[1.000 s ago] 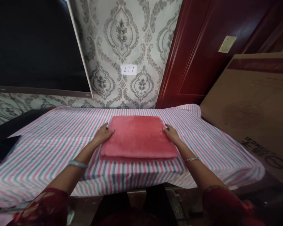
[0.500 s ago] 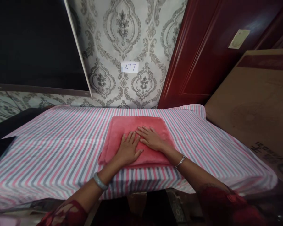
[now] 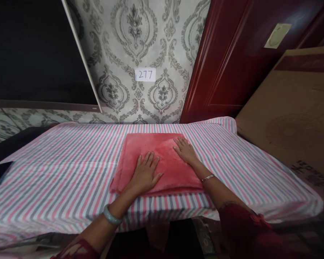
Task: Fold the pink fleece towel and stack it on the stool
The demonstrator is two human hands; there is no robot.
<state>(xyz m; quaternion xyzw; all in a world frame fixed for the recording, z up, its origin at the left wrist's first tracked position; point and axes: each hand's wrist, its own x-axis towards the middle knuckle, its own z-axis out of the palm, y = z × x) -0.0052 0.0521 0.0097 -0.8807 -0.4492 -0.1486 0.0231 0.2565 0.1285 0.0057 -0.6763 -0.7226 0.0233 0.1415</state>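
A folded coral-pink plush blanket (image 3: 162, 176) lies flat on a table under a striped cloth (image 3: 78, 169). My left hand (image 3: 145, 172) rests palm down on its left-centre part, fingers spread. Near the blanket's right edge, my right hand (image 3: 185, 150) also lies flat with the fingers stretched out, touching the plush. Neither hand grips anything. Folded layers show along the blanket's left and front edges.
Behind the table stands a patterned wall with a paper label (image 3: 145, 74) reading 277. A large dark screen (image 3: 37, 54) is at the left. At the right are a dark red door (image 3: 226, 54) and a big cardboard box (image 3: 291, 118).
My right hand has slid right across the blanket, from beside my left hand to near the right edge. My left hand stays in about the same place on it. The view has shifted slightly.
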